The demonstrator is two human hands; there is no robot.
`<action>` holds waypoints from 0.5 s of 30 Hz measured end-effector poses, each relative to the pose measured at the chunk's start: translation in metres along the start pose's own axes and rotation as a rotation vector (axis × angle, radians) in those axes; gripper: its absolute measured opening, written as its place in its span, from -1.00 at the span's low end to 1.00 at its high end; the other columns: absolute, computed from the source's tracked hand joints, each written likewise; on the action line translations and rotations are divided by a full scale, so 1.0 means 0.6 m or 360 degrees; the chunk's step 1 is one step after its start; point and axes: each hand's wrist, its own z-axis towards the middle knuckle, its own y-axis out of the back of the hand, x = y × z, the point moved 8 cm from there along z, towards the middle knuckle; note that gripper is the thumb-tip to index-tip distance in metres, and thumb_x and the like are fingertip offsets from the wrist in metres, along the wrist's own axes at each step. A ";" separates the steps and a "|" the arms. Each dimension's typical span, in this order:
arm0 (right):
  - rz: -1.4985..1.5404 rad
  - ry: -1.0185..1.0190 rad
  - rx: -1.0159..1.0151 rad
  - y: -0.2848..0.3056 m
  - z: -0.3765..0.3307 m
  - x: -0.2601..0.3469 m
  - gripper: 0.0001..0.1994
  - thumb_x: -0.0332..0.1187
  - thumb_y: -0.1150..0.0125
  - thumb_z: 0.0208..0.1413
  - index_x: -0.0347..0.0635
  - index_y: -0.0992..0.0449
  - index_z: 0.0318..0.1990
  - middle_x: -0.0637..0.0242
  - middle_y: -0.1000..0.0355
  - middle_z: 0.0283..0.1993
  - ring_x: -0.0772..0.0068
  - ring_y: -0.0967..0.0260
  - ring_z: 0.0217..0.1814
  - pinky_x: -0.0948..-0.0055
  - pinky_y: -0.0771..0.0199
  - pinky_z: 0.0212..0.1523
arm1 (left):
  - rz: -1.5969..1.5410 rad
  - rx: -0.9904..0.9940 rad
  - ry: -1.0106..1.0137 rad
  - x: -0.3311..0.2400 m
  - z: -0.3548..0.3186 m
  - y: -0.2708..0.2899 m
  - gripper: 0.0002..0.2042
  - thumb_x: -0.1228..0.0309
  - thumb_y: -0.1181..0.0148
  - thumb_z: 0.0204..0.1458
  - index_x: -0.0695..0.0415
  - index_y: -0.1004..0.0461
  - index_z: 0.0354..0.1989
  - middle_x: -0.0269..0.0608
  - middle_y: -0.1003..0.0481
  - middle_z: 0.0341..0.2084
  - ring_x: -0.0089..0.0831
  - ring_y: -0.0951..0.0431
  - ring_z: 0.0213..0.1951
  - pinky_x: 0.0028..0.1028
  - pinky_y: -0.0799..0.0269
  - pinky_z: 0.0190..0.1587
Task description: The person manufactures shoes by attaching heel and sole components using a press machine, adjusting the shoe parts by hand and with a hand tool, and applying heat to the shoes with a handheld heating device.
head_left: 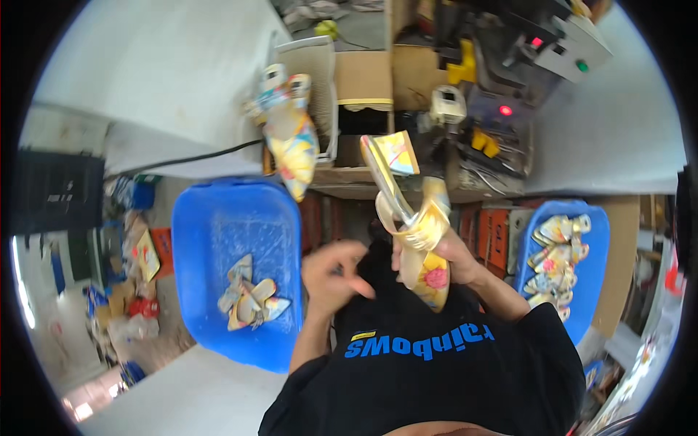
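Gripping floral footwear (424,234) near its toe, apparently to leave the rest clear above, the right hand (456,251) curls closed, while the left hand (333,280) beside it hangs half-open, seemingly empty.

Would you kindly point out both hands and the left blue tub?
Left hand (323,280): head view, middle of the hand.
Right hand (456,252): head view, middle of the hand.
Left blue tub (234,227): head view, bare inside surface.

The held floral pointed shoe (434,282) looks smooth, with a shiny gold band (427,231). The left tub (234,211) is glossy, scuffed blue plastic; the right tub (592,272), smooth blue plastic. The T-shirt (436,389) is matt black cloth, the carton (363,76) matt brown cardboard.
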 end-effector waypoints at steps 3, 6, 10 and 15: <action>-0.0803 0.0189 -0.0489 0.029 -0.059 0.081 -0.21 0.02 -0.32 0.01 -0.39 -0.30 0.30 0.14 -0.39 0.07 0.29 -0.39 0.08 0.33 -0.34 0.15 | -0.0145 0.0069 0.0376 0.048 0.100 -0.035 -0.25 -0.29 0.09 0.21 0.30 -0.51 0.02 -0.41 -0.23 -0.45 -0.66 -0.26 -0.49 -0.62 -0.10 -0.48; -0.1580 0.0299 -0.1101 0.041 -0.101 0.142 -0.25 -0.18 -0.52 -0.15 -0.39 -0.41 0.21 0.08 -0.45 0.02 0.22 -0.45 0.08 0.32 -0.40 0.14 | -0.0646 -0.0064 0.0692 0.126 0.182 -0.101 -0.48 0.05 0.24 0.43 0.28 -0.52 -0.05 -0.35 -0.32 -0.40 -0.57 -0.36 -0.46 -0.58 -0.24 -0.42; -0.1936 0.0395 -0.1716 0.078 -0.075 0.184 -0.39 -0.22 -0.49 -0.12 -0.40 -0.49 0.09 -0.01 -0.51 0.00 0.08 -0.52 0.04 0.28 -0.49 0.08 | -0.1020 0.0066 0.0850 0.302 0.306 -0.181 -0.67 0.20 0.02 0.38 0.24 -0.51 0.00 -0.36 -0.40 -0.36 -0.57 -0.38 -0.35 -0.55 -0.35 -0.29; -0.1937 0.0375 -0.1853 0.116 -0.019 0.219 -0.48 -0.22 -0.46 -0.09 -0.31 -0.54 0.04 0.01 -0.52 -0.08 0.05 -0.52 -0.04 0.25 -0.51 0.02 | -0.0982 0.0440 0.0783 0.344 0.415 -0.269 -0.63 0.16 -0.06 0.34 0.21 -0.54 0.08 -0.42 -0.41 -0.43 -0.62 -0.32 -0.39 -0.59 -0.28 -0.32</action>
